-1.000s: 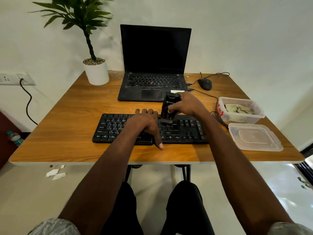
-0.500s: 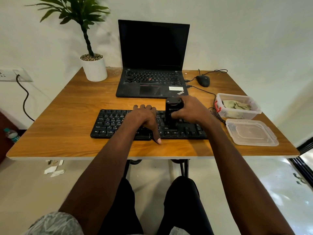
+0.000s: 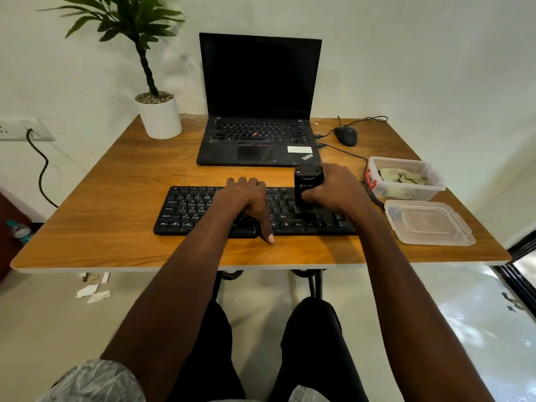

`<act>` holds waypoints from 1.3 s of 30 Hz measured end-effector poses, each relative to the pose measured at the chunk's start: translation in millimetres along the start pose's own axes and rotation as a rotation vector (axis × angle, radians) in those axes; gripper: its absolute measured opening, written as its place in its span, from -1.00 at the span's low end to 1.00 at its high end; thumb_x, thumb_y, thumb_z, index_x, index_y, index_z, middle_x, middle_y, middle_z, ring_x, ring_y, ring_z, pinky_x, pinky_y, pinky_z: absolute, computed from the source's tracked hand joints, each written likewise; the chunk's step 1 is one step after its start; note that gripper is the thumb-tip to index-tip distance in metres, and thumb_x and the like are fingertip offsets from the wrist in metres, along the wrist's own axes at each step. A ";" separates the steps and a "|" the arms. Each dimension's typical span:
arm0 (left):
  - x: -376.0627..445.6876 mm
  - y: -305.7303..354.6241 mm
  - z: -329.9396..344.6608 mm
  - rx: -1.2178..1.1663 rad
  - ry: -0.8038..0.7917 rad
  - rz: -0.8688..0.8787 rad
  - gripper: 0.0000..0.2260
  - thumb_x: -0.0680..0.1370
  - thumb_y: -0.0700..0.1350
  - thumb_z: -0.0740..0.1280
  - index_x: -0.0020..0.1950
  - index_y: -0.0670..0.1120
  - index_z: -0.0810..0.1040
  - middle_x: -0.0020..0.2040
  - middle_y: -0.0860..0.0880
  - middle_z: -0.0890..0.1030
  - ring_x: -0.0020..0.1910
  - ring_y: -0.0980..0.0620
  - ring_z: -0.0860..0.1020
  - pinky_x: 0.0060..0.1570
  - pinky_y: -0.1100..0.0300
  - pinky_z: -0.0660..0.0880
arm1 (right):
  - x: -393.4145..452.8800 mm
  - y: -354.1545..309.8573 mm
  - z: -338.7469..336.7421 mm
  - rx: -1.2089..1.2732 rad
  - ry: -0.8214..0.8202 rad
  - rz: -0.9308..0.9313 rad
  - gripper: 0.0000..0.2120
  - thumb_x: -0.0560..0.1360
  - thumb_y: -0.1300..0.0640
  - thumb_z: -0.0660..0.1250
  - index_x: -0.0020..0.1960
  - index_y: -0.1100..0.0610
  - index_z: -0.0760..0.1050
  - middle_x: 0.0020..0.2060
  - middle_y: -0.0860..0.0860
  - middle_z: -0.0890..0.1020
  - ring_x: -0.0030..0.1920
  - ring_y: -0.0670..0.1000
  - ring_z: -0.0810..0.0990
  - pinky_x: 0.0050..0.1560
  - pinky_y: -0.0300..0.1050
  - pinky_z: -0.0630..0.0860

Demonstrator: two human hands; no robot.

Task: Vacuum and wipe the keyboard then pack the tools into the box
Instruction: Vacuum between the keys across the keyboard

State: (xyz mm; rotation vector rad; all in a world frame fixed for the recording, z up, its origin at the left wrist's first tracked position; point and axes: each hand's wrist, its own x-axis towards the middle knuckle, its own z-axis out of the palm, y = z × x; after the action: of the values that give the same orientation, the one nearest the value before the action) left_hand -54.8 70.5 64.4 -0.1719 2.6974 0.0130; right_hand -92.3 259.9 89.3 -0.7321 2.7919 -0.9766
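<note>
My right hand (image 3: 338, 189) was wrapped round the vacuum (image 3: 308, 187), fingers curled tight about its black barrel. I held it upright, long axis standing nearly straight up from the keyboard (image 3: 185, 208), mouth pointing down at the keys and cap up. Its lower end was hidden in the dark keys, so I could not tell whether it touched them or hung just above.

The keyboard lay directly beneath my grip, long axis running across me from left to right, front edge near the table (image 3: 116, 181) edge. My vacuum stood over its right part. The greater stretch of keys ran away to the left of my grip, only a short run to the right. I judged the next sweep had to follow that long axis, row by row, with the barrel kept upright.

My left hand (image 3: 246, 203) lay flat on the middle keys, fingers reaching to the far edge and thumb down past the near edge, holding nothing, only pinning the board. It sat just left of the vacuum, in the path of a leftward pass.

To the right of my grip stood the box (image 3: 435, 185) with a cloth (image 3: 404, 178) in it, its lid (image 3: 429, 223) nearer me. Wiping and packing were, I judged, not yet begun.
</note>
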 end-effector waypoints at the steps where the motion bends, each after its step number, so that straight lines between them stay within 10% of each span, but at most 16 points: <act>1: -0.4 0.3 0.2 0.002 -0.002 0.003 0.20 0.16 0.35 0.56 0.59 -0.07 0.03 0.59 -0.13 0.10 0.55 -0.21 0.08 0.51 -0.22 0.01 | 0.5 1.5 -1.1 0.005 -0.005 0.009 -0.56 0.36 0.12 0.50 0.21 0.07 0.50 -0.02 -0.05 0.57 0.03 0.01 0.57 -0.04 -0.13 0.52; 5: 1.9 -0.5 -0.6 0.008 -0.013 -0.005 0.23 0.15 0.36 0.56 0.60 -0.07 0.01 0.59 -0.13 0.09 0.55 -0.23 0.06 0.51 -0.23 0.01 | -1.3 -3.3 3.0 0.113 -0.320 -0.028 -0.64 0.35 0.17 0.50 0.11 0.08 0.52 -0.04 0.01 0.63 -0.02 0.03 0.62 -0.02 -0.05 0.60; 10: 1.9 -0.4 1.1 0.003 -0.009 0.003 0.22 0.14 0.37 0.56 0.60 -0.06 0.02 0.59 -0.12 0.09 0.55 -0.22 0.06 0.51 -0.23 0.00 | 4.8 -5.1 8.2 0.088 -0.054 -0.034 -0.58 0.36 0.16 0.49 0.18 0.10 0.50 -0.06 -0.05 0.57 -0.03 -0.01 0.57 -0.05 -0.11 0.57; 14: 3.1 -0.4 1.8 -0.008 -0.012 -0.003 0.22 0.13 0.36 0.56 0.60 -0.05 0.02 0.59 -0.12 0.09 0.55 -0.22 0.05 0.51 -0.23 0.00 | 10.4 -3.6 4.6 0.127 -0.365 -0.041 -0.62 0.34 0.18 0.50 0.12 0.13 0.51 -0.05 0.01 0.63 -0.04 0.02 0.61 -0.08 -0.10 0.59; 20: 1.8 -2.7 3.2 -0.031 -0.009 0.011 0.22 0.12 0.38 0.55 0.59 -0.04 0.03 0.59 -0.09 0.09 0.55 -0.20 0.04 0.50 -0.21 -0.03 | 34.8 2.8 20.2 0.116 0.099 0.039 -0.57 0.38 0.07 0.49 0.21 0.10 0.49 -0.02 -0.07 0.56 -0.03 -0.03 0.56 -0.09 -0.14 0.56; 25: -0.6 -3.6 1.4 -0.019 -0.007 0.022 0.22 0.15 0.39 0.54 0.60 -0.05 0.00 0.59 -0.10 0.07 0.56 -0.19 0.02 0.50 -0.20 -0.07 | 35.9 -6.1 7.3 0.108 -0.439 0.010 -0.70 0.34 0.20 0.48 0.05 0.17 0.52 -0.11 0.09 0.66 -0.16 0.05 0.65 -0.20 -0.12 0.61; 32: -1.5 -7.9 0.7 -0.020 -0.009 0.049 0.28 0.14 0.41 0.53 0.62 -0.03 -0.11 0.61 -0.09 0.00 0.57 -0.20 -0.05 0.51 -0.20 -0.12 | 47.3 -6.7 33.8 0.086 0.093 -0.039 -0.62 0.37 0.05 0.48 0.15 0.10 0.52 -0.02 -0.01 0.61 -0.02 0.00 0.58 -0.06 -0.08 0.57; 39: -6.1 -24.0 5.6 -0.039 -0.030 0.020 0.24 0.15 0.35 0.56 0.61 -0.01 -0.05 0.61 -0.09 0.01 0.58 -0.19 -0.05 0.52 -0.21 -0.09 | 29.1 -19.7 21.5 0.138 -0.235 -0.099 -0.68 0.36 0.17 0.50 0.08 0.07 0.53 -0.10 -0.05 0.62 -0.09 -0.05 0.59 -0.22 -0.29 0.47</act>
State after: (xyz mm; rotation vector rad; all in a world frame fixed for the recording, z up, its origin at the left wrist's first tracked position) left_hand -43.9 47.6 62.4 -0.1550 2.6706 0.0740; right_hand -104.8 220.7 86.2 -0.9081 2.4820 -1.0137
